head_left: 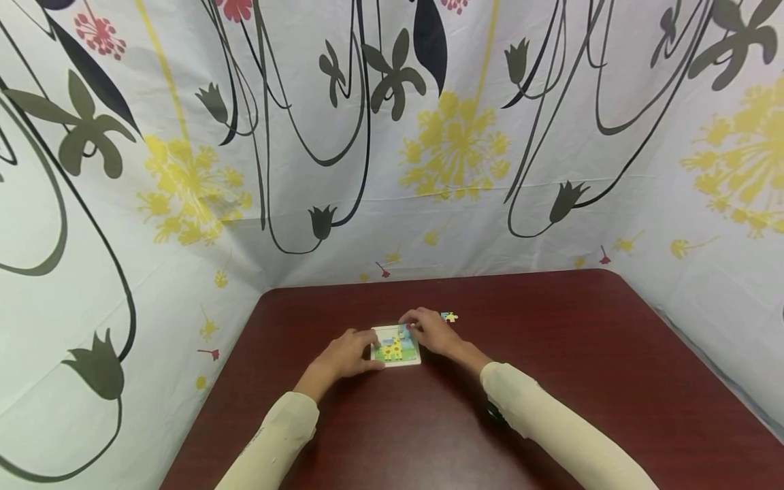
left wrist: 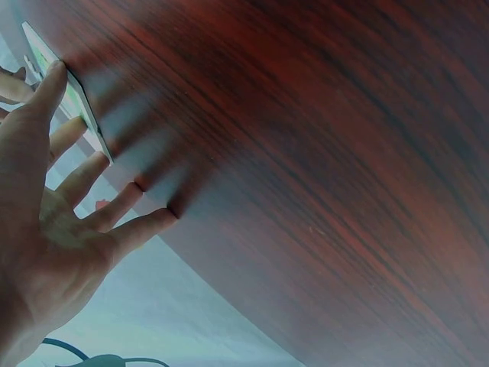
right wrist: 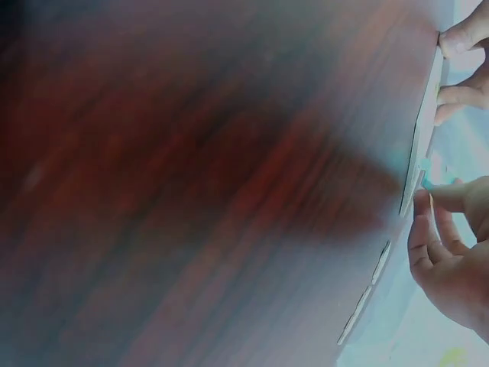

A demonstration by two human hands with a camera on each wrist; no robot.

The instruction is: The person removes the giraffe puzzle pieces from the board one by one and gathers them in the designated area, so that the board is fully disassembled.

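Observation:
A small jigsaw puzzle board with a light rim lies on the table, showing a yellow giraffe picture on green and blue. My left hand rests at its left side, thumb by the near edge; the left wrist view shows that hand with fairly straight, spread fingers, some touching the board and others the table. Over the upper right corner, my right hand pinches a small bluish puzzle piece between thumb and fingers. The right fingers partly cover that corner of the picture.
Just beyond the right hand lie loose puzzle pieces, seen edge-on as thin pieces in the right wrist view. The dark red wooden table meets a white floral cloth at the back and sides.

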